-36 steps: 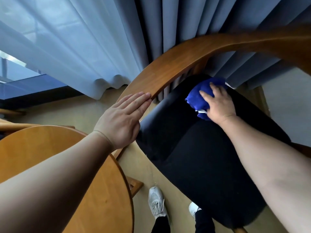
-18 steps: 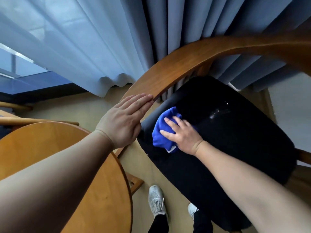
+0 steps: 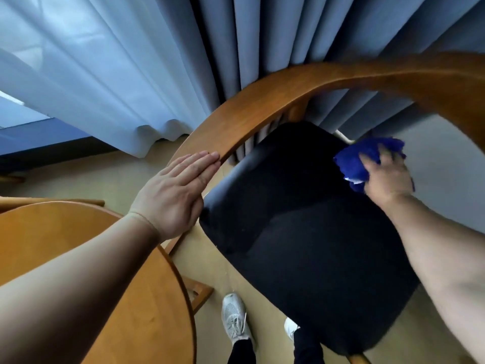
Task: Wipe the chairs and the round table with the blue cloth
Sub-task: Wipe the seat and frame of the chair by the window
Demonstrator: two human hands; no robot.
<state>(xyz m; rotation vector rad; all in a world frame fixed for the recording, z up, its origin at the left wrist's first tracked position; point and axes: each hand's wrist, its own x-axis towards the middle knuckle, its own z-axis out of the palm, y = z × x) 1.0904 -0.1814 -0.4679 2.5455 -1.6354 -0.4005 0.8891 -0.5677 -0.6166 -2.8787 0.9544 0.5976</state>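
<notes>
Your left hand (image 3: 178,195) lies flat, fingers straight and together, on the left end of the curved wooden backrest rail (image 3: 288,85). Your right hand (image 3: 385,177), blurred, holds the bunched blue cloth (image 3: 354,161) against the far right corner of the black seat (image 3: 301,227). The round table (image 3: 78,258) stands near left. Grey curtains (image 3: 262,35) hang behind. Two shoes (image 3: 233,319) show at the near edge.

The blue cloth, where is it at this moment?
In the head view the blue cloth lies at the right, under the right hand, on the far right corner of the black seat, below the curved wooden backrest.
</notes>
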